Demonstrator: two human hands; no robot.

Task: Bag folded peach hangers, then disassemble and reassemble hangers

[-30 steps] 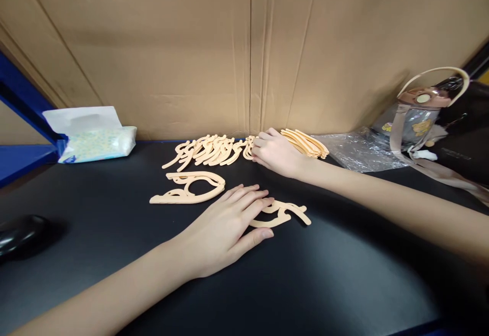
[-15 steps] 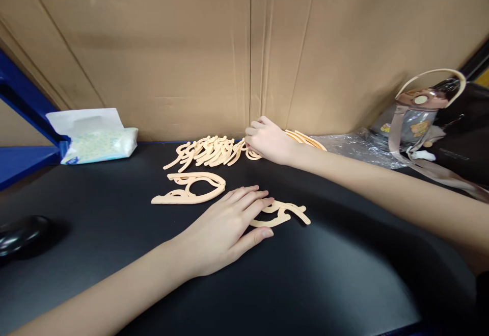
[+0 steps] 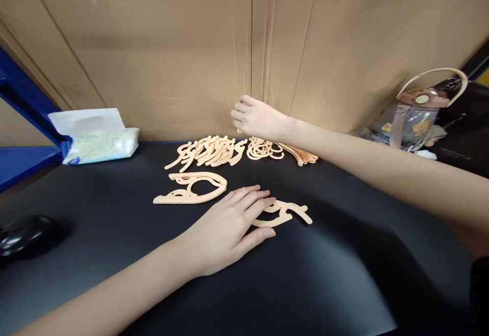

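My left hand (image 3: 228, 224) lies flat with its fingers stretched out over some joined peach plastic pieces (image 3: 280, 218), partly covering them. Left of its fingertips rests a folded peach plastic hanger (image 3: 221, 191). Above the far edge of the desk, my right hand (image 3: 260, 119) is raised with its fingers curled together; what they hold, if anything, is hidden. Below that hand are ring-shaped peach parts (image 3: 260, 148). A row of hook-shaped parts (image 3: 216, 151) sits to their left, and a bundle of long slim arms (image 3: 301, 155) to their right, partly behind my forearm.
A tissue pack (image 3: 101, 145) stands at the back left, with a black mouse (image 3: 26, 234) nearer on the left. At the back right are a strapped bottle (image 3: 414, 122) and a black bag (image 3: 466, 142). Cardboard (image 3: 171, 55) walls the back of the black desk (image 3: 305, 285).
My right hand has risen up and slightly left from the ring-shaped parts, which now show, along with the long slim arms. My left hand stays over the joined pieces.
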